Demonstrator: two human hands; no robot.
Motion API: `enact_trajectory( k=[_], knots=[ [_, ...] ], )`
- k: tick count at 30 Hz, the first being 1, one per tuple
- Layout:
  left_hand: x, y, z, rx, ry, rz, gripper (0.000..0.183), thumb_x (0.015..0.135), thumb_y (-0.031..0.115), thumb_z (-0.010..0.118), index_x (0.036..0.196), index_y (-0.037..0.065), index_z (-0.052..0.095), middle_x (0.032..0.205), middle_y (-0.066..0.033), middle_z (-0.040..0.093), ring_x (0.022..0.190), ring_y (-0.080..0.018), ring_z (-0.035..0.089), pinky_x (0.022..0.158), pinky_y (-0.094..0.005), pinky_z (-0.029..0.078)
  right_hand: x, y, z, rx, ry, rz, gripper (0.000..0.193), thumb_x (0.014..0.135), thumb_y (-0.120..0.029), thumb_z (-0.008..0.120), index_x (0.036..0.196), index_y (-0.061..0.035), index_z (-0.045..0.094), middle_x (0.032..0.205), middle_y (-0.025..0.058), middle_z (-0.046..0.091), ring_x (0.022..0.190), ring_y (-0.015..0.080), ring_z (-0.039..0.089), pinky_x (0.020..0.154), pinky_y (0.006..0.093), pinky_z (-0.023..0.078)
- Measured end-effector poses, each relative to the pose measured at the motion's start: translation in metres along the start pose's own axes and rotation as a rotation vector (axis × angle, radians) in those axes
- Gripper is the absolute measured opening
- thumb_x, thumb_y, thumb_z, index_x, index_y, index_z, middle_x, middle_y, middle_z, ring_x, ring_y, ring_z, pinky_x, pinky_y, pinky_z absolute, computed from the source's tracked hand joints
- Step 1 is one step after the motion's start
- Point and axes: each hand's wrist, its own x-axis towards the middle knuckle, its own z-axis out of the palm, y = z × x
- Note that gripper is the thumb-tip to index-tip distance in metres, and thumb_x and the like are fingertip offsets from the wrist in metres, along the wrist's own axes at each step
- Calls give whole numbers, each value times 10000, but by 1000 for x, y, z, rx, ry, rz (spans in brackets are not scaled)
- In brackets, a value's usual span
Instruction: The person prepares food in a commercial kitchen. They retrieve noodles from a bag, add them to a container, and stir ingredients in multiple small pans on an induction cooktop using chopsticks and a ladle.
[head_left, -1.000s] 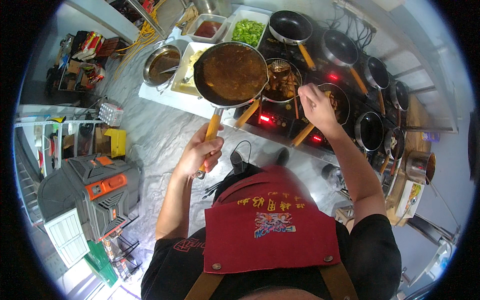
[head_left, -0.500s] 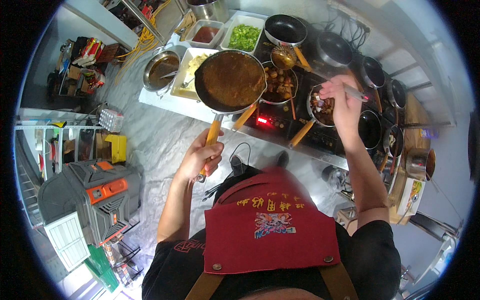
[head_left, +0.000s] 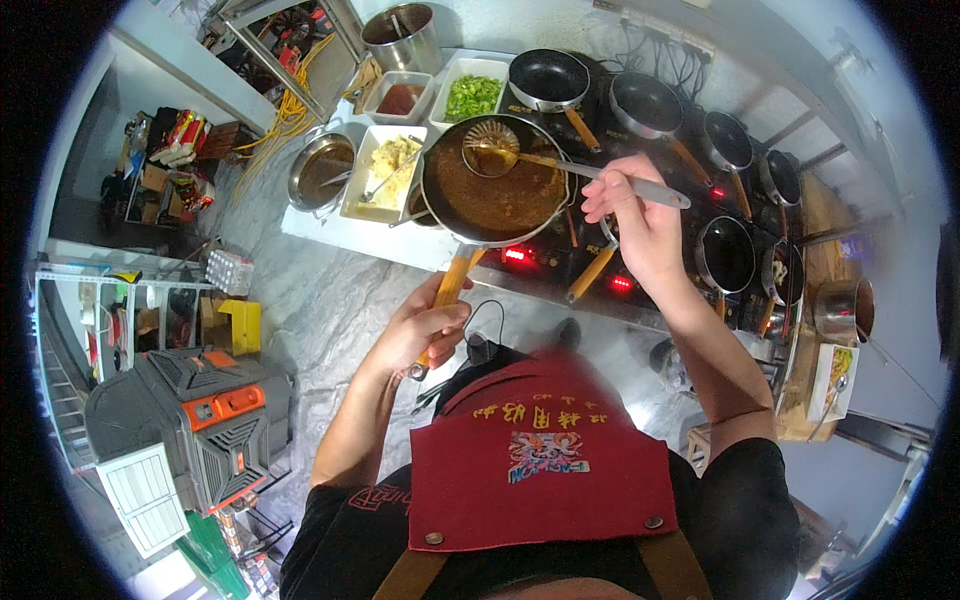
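Observation:
My left hand (head_left: 425, 325) is wrapped round the wooden handle (head_left: 455, 285) of a dark pan (head_left: 440, 145). Brown sauce (head_left: 500, 205) covers the pan's bottom, and the pan hangs over the left part of the cooktop. Fingers closed, my right hand (head_left: 645, 215) grips the long handle of a ladle (head_left: 490, 148). The ladle's rounded, ribbed bowl lies inside the pan's far side, over the sauce; whether it touches the sauce I cannot tell. Beneath the held pan, another pan's wooden handle (head_left: 592, 273) sticks out, its body mostly hidden.
Left of the pan are a white tray of yellow food (head_left: 388, 170), a tray of chopped greens (head_left: 475, 98), a tub of red liquid (head_left: 400, 98) and a steel pot (head_left: 325, 170). Several pans, including a black pan (head_left: 725, 255), stand on the cooktop (head_left: 640, 155) to the right.
The ladle has moved left with my right hand, and its bowl is now inside the pan. My left hand and the pan have shifted right and slightly nearer. The whole view has shifted a little.

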Motion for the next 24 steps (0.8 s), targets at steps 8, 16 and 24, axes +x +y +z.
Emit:
enact_trajectory(
  k=[8, 16, 24],
  knots=[
    [20, 3, 60, 66, -66, -83, 456, 1016, 59, 667, 1420, 3, 464, 817, 1, 490, 428, -40, 394, 343, -227, 315, -30, -7, -61, -94, 150, 8, 135, 1148, -145, 596, 1114, -28, 655, 876, 13, 673, 734, 49, 566, 660, 224, 458],
    [48, 16, 132, 140, -194, -195, 473, 1032, 120, 685, 1426, 20, 442, 749, 12, 457, 454, -65, 425, 365, -264, 355, -56, -45, -146, 62, 279, 250, 210, 1123, -167, 626, 1303, -66, 665, 846, -45, 580, 726, 32, 482, 609, 220, 359],
    [83, 44, 217, 182, -356, -219, 472, 1031, 118, 704, 1426, 26, 462, 781, 12, 473, 460, -41, 408, 345, -235, 286, -86, -81, -220, 206, 348, 147, 544, 1092, -175, 692, 1573, -70, 459, 933, -19, 563, 729, 42, 454, 597, 224, 357]
  ],
)
